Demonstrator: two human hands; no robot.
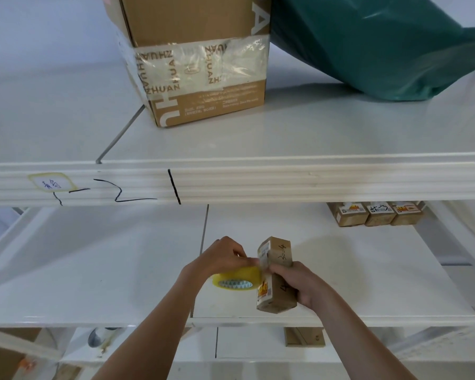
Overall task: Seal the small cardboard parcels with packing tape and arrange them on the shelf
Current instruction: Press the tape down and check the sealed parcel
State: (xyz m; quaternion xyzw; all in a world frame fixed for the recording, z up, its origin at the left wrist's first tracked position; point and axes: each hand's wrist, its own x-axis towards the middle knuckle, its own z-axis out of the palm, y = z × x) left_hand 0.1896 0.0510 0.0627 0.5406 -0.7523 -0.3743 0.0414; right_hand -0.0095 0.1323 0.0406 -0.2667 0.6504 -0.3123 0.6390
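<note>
A small cardboard parcel (277,275) with handwriting and printed labels stands tilted over the lower white shelf (121,270). My right hand (299,283) grips it from the right side. My left hand (222,259) holds a yellow roll of packing tape (237,278) just left of the parcel, its fingertips pinching the tape end against the parcel's left face. Three more small parcels (376,213) sit in a row at the back right of the same shelf.
On the upper shelf stand a large taped cardboard box (198,64) and a green plastic bag (381,45). The upper shelf's front rail (258,182) carries black pen marks and a sticker. Below the lower shelf lie more cardboard pieces.
</note>
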